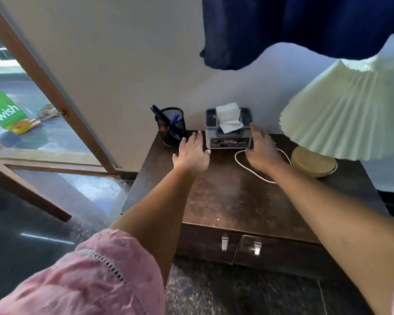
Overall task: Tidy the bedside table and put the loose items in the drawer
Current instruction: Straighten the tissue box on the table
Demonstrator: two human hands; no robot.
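**Inspector A:** Left of the tissue box (229,135)?
**Inspector B:** Mesh pen holder (172,126), pens upright. Then the left hand (192,153), fingers straight, holding nothing, just beside the box.
**A:** Right of it?
**B:** Right hand (263,151), fingers extended along its side, gripping nothing. White cord (240,165) under the wrist. Lamp base (313,163) farther right.
**A:** Drawers (280,253)?
**B:** In front of the box, below the tabletop (237,201), both closed.

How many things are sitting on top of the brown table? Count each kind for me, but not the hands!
Mesh pen cup: 1
Tissue box: 1
Lamp: 1
White cord: 1
Total: 4
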